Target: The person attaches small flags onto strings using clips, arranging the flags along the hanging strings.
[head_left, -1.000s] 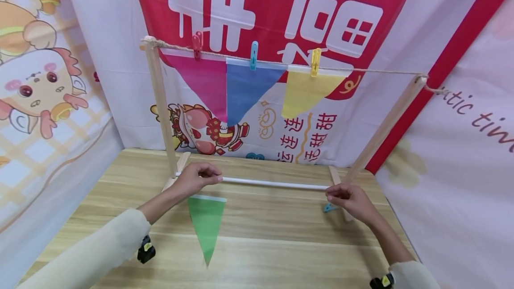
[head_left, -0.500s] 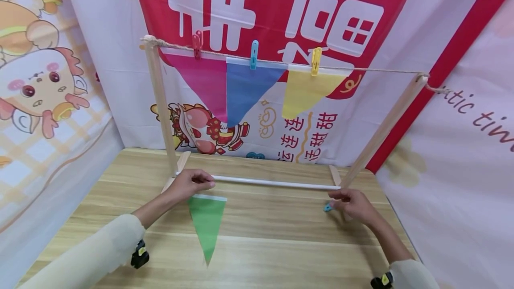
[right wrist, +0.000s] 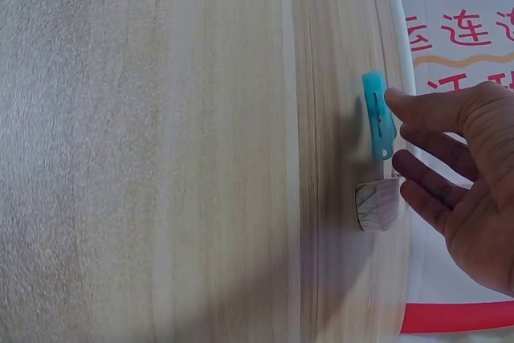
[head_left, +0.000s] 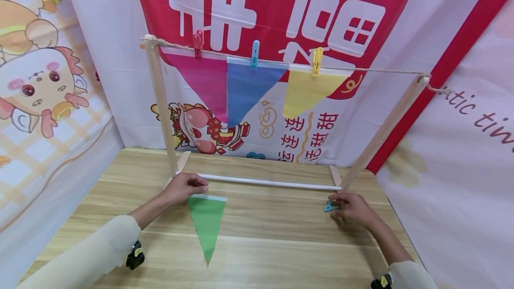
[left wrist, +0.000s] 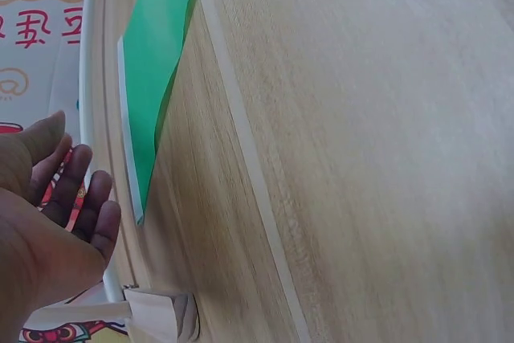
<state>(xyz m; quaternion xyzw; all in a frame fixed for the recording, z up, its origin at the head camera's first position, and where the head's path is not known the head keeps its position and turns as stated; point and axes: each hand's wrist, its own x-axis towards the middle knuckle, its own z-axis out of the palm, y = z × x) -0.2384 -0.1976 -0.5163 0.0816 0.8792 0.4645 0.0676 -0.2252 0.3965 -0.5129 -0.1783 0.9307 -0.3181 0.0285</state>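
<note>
We see bare table (head_left: 281, 244) across the lower centre, easy passage. White rod (head_left: 269, 183) and both posts (head_left: 160, 101) fence mid-frame; hanging flags (head_left: 249, 92) crowd upper centre, gap upper right.

We see staged booth, not home: wooden table (head_left: 257, 235) under our hands, printed cartoon banners (head_left: 277, 17) walling it beyond and beside them, small wooden rack (head_left: 160, 101) with rope and pegged pennants (head_left: 249, 88) above

L hand (left wrist: 48, 222) relaxed, fingers loose; green flag (left wrist: 152, 78) just beyond fingertips, flat on wood table (left wrist: 361, 158); white rod (left wrist: 87, 78) behind fingers.
</note>
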